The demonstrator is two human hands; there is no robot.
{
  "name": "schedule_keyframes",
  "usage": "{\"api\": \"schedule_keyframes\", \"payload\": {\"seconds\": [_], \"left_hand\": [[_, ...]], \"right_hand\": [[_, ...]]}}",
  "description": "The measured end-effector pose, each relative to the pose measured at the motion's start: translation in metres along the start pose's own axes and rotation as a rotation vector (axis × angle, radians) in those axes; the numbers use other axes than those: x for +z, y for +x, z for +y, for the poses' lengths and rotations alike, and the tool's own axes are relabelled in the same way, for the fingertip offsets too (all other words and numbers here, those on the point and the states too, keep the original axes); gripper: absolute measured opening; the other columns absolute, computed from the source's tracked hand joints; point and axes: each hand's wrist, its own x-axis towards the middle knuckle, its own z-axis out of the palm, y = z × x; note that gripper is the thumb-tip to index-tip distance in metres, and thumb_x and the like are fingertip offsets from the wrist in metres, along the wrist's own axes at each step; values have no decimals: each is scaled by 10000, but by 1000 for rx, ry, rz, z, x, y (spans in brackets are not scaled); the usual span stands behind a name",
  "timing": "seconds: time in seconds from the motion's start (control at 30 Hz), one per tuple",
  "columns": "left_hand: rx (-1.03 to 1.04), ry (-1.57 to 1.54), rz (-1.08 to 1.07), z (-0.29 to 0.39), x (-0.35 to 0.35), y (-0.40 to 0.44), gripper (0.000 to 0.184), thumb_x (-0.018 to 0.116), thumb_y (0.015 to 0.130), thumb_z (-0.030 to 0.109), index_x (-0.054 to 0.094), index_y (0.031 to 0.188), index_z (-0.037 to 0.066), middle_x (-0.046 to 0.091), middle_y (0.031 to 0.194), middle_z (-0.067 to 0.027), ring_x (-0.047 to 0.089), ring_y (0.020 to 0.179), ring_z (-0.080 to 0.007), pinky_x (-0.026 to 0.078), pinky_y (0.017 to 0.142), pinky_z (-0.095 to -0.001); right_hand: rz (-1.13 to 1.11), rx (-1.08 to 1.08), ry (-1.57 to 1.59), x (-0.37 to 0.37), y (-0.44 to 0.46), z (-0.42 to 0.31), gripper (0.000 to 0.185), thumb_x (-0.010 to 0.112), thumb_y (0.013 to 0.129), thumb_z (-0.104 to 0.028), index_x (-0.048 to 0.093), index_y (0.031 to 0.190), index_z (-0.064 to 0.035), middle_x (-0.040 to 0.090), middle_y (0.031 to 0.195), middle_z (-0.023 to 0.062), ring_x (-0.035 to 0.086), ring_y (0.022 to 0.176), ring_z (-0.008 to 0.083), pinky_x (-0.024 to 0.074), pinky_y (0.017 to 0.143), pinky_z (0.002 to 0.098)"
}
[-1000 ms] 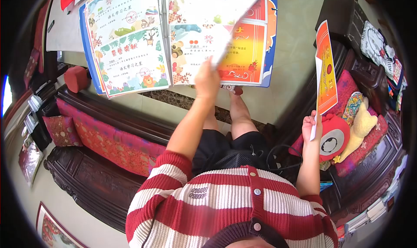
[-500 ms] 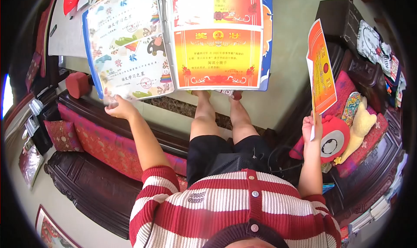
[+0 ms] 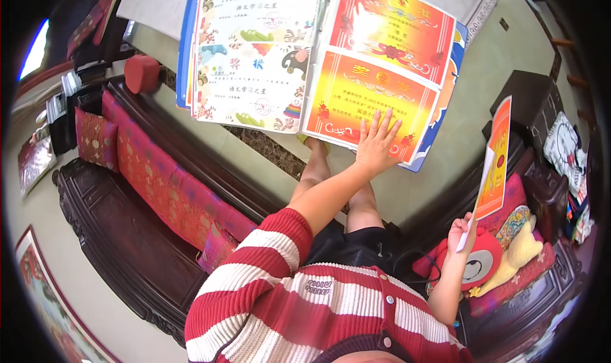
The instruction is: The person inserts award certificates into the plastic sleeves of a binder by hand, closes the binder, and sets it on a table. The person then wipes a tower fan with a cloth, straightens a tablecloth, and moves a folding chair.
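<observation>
A binder album (image 3: 321,38) lies open on the table in front of me, its clear pockets filled with certificates. White certificates (image 3: 251,86) with cartoon animals fill the left page, and red-and-yellow ones (image 3: 391,29) the right page. My left hand (image 3: 378,145) rests with fingers spread on the lower yellow certificate (image 3: 344,102). Off to the right, my right hand (image 3: 461,230) pinches the lower end of a loose orange certificate (image 3: 495,172), held upright and seen nearly edge-on, with white paper showing along its side.
A carved dark wooden bench (image 3: 127,236) with a red patterned cushion (image 3: 168,172) runs along the left. On the right-hand seat lie a red plush toy (image 3: 487,251) and a yellow plush toy (image 3: 512,258). A dark box (image 3: 522,102) stands behind them.
My left hand has left the album's lower left edge and now lies on its right page. My right hand still holds the orange certificate. The whole view has turned.
</observation>
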Motion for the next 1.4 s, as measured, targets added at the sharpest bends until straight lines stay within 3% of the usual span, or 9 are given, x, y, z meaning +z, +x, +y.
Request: {"api": "schedule_keyframes", "payload": {"seconds": [0.23,0.43,0.57,0.63,0.7,0.83,0.87,0.97,1.4], "left_hand": [[36,71,208,-6,10,3,637,663,725,348,424,1291,181,260,1429,-93,223,1331,-267,182,1048,-522],[-74,-445,396,-39,-26,1,321,617,705,15,567,1018,64,600,969,-134,570,954,-314,463,784,-391],[-170,-286,837,-79,-101,-30,275,603,723,10,570,994,33,591,815,-142,601,727,-274,469,642,-357],[-462,-952,954,-90,-148,-47,106,625,788,49,594,870,-9,584,770,-24,525,670,-94,446,587,-256],[-442,-918,1142,-136,-161,-61,129,623,774,-3,587,896,-27,594,853,-45,544,720,-110,457,635,-257],[-328,-1040,1308,-160,-172,-64,198,633,745,-53,573,933,-51,598,895,-71,568,775,-142,472,700,-267],[-355,-995,1250,-156,-173,-63,200,637,746,-46,574,935,-47,598,899,-70,568,785,-143,470,708,-267],[-391,-901,1119,-134,-156,-56,214,653,756,3,578,953,-32,597,908,-59,560,804,-135,460,729,-263],[-172,-1122,482,-71,-104,-47,164,529,862,59,565,981,-48,587,887,-59,535,820,-108,439,716,-253]], "right_hand": [[86,-9,26,16,-3,4,143,566,870,-132,484,965,-65,502,728,-9,376,490,44,362,555,225],[114,-3,47,18,-2,5,170,572,866,-129,487,1004,-78,494,744,-25,378,502,64,366,540,239],[48,18,45,-5,8,11,168,536,885,-133,489,1042,-99,557,879,-17,459,601,70,378,553,241],[22,10,10,-3,7,8,176,492,904,-133,495,1078,-117,580,1063,-2,531,787,74,390,572,242],[173,-10,106,28,2,6,189,534,868,-79,519,1056,-67,548,819,26,381,498,58,363,573,234],[69,12,142,19,6,9,184,526,876,-94,524,1058,-71,556,830,43,420,517,62,393,590,239],[-198,52,102,-11,14,10,244,483,904,-120,483,1148,-133,561,1135,-4,524,838,71,390,584,243],[122,9,115,29,7,9,166,516,883,-103,522,1044,-61,566,850,63,432,519,71,401,597,249],[72,18,9,26,5,7,157,549,877,-124,502,1023,-90,527,770,-38,375,508,50,363,560,228]]}}
